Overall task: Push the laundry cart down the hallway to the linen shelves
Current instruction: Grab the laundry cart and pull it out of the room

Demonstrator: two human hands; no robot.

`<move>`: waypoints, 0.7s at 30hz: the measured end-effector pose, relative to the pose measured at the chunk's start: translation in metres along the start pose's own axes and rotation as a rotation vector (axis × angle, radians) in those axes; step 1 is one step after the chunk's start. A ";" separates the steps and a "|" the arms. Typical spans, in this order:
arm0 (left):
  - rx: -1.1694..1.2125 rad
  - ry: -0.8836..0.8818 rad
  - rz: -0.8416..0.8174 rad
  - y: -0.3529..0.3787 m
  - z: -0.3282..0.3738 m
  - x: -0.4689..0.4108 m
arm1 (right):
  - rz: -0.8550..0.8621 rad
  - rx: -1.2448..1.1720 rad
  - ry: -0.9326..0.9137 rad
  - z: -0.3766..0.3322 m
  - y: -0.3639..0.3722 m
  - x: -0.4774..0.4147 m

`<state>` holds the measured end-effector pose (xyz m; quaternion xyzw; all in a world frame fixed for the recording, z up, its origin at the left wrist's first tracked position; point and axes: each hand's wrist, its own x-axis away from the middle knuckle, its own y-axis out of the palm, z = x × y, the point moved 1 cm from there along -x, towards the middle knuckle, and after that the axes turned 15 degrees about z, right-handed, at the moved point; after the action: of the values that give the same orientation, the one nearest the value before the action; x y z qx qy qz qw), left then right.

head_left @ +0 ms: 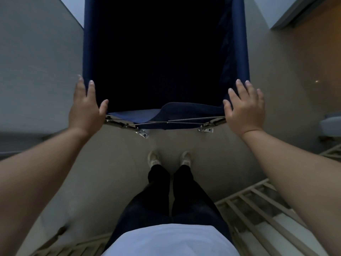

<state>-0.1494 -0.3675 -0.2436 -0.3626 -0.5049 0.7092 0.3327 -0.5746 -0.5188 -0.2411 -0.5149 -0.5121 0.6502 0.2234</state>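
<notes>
Between your palms: cart, near rim under them. Your left hand and right hand lie flat on its corners, clasping nothing. Push unevenly and it'll likely yaw into the wall; palms may slip.

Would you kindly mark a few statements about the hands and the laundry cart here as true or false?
1. The left hand and right hand are at the near corners of the laundry cart. True.
2. The cart's fabric is red. False: it is navy blue.
3. The left hand's fingers are curled into a fist. False: they are straight.
4. A wooden slatted frame is on the person's right. True.
</notes>
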 end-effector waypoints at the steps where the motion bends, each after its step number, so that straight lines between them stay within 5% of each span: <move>1: 0.004 0.006 -0.003 0.004 0.001 -0.001 | 0.000 -0.004 0.009 0.002 0.004 -0.001; 14: -0.042 0.105 0.278 0.034 -0.002 -0.020 | 0.154 0.029 -0.014 0.022 0.044 -0.004; 21: -0.031 0.188 0.274 0.051 0.012 -0.040 | 0.198 -0.056 -0.014 0.044 0.055 -0.037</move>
<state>-0.1447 -0.4209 -0.2827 -0.4977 -0.4285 0.7030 0.2730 -0.5875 -0.5888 -0.2763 -0.5646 -0.4780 0.6581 0.1399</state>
